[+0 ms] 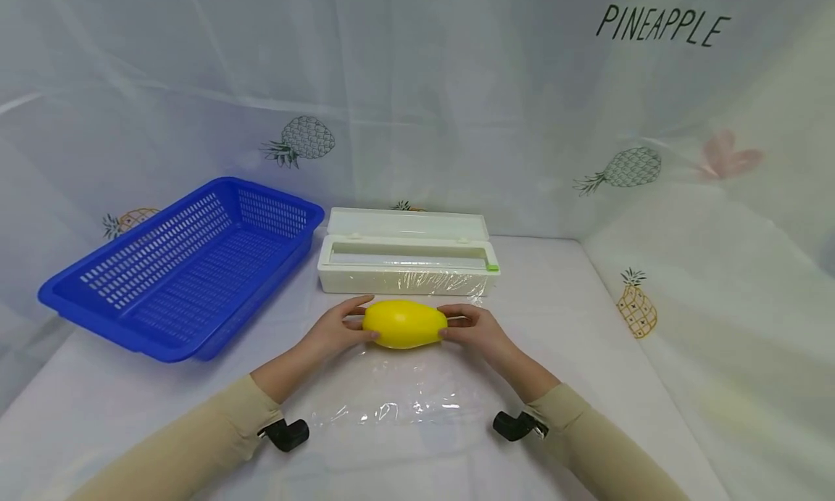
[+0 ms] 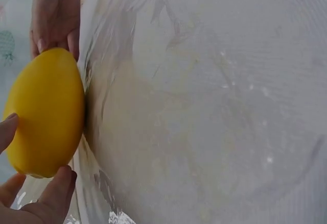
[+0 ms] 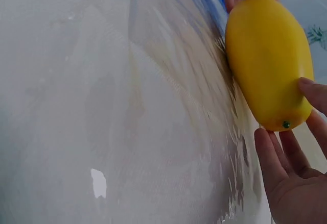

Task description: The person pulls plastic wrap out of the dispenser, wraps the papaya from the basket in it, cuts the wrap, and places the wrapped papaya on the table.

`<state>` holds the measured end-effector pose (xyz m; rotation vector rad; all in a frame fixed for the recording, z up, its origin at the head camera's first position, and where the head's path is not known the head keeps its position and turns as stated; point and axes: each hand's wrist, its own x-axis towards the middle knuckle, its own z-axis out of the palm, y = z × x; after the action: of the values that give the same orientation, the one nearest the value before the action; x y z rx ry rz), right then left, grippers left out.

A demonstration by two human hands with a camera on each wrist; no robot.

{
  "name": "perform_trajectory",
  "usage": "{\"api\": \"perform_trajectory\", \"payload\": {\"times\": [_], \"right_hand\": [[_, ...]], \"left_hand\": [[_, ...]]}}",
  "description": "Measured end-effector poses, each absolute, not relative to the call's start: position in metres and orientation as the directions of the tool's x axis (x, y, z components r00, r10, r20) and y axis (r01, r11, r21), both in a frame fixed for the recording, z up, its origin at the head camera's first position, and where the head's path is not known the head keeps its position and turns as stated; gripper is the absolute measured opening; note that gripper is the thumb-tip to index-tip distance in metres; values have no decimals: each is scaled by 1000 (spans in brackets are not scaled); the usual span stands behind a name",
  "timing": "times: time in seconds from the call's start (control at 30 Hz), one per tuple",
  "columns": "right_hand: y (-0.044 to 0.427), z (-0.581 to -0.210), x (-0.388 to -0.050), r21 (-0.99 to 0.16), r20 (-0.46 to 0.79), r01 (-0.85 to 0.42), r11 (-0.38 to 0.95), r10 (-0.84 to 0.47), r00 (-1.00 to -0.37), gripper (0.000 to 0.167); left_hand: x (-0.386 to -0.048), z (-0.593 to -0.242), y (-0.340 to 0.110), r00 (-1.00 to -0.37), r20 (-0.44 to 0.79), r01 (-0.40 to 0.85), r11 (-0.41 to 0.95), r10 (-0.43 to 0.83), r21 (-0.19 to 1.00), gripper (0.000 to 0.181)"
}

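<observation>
A smooth yellow oval fruit (image 1: 404,324) lies sideways on clear plastic film (image 1: 398,392) spread over the white table. At its left end my left hand (image 1: 335,332) holds it between thumb and fingers; my right hand (image 1: 476,330) holds the right end likewise. In the left wrist view the fruit (image 2: 48,112) has left-hand fingers (image 2: 56,191) at its near end and the other hand (image 2: 56,12) at its far end. The right wrist view shows a small green spot on the fruit (image 3: 268,55), close to the right hand (image 3: 301,193).
Just behind the fruit stands a white film dispenser box (image 1: 407,280), its lid raised, with film coming over its front. A blue perforated basket (image 1: 261,294) is at the left. A white curtain with pineapple prints (image 1: 303,137) hangs behind the table.
</observation>
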<state>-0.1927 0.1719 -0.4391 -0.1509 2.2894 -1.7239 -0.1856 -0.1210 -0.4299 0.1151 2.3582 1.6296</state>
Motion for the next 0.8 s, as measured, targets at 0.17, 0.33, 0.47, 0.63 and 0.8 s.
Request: {"api": "perform_trajectory", "payload": {"times": [0.17,0.33,0.47,0.63,0.8], "right_hand": [[175,-432,-192,-941,-115,34,338,-225,-967,42],[189,-419,-179,-925,-33,-63,375,-246,-969,39],[208,-415,-158,-898,15,-182,400,-386,-922,34],[233,-432,-137,-844,44,-342,413,-581,-812,25],[244,-446,-121,-779,197,-545,309,-705,-681,19]], "left_hand": [[-182,-424,-132,-960,-173,-83,364,221,928,73],[-164,-413,-148,-968,-130,-20,452,213,892,70],[-142,-412,-165,-927,-20,215,575,374,789,59],[-124,-419,-184,-697,31,583,542,716,605,52],[-118,-428,-194,-545,33,707,438,838,555,42]]}}
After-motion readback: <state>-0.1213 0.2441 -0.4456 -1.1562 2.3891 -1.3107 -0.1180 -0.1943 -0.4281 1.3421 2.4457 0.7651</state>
